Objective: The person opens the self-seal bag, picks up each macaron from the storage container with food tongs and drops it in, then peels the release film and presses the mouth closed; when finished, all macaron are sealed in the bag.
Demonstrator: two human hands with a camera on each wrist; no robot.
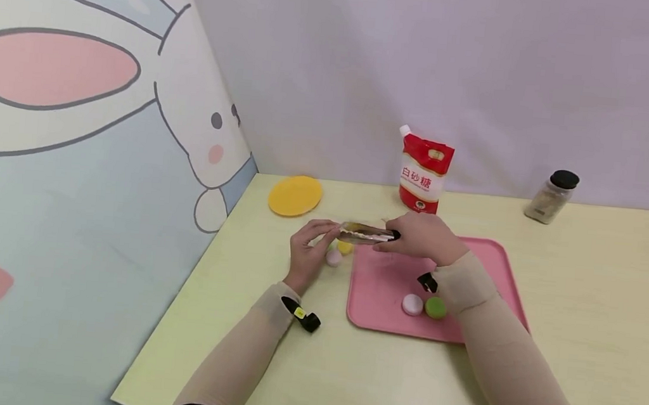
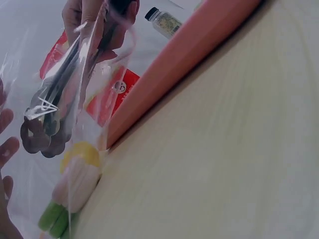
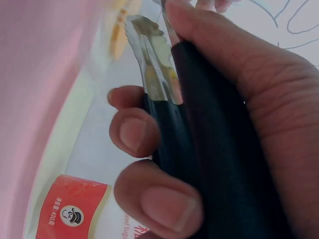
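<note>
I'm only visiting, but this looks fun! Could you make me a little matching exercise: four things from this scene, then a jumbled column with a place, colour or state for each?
Things
1. Tongs
2. Round plate
3. Jar
4. Tray

Descriptions
A. Standing near the table's back edge, topped with a black lid
B. Pink, with a pale and a green round piece near its front edge
C. Yellow, near the cartoon wall
D. Held in the person's right grip

Pairs: 1-D, 2-C, 3-A, 4-B
</note>
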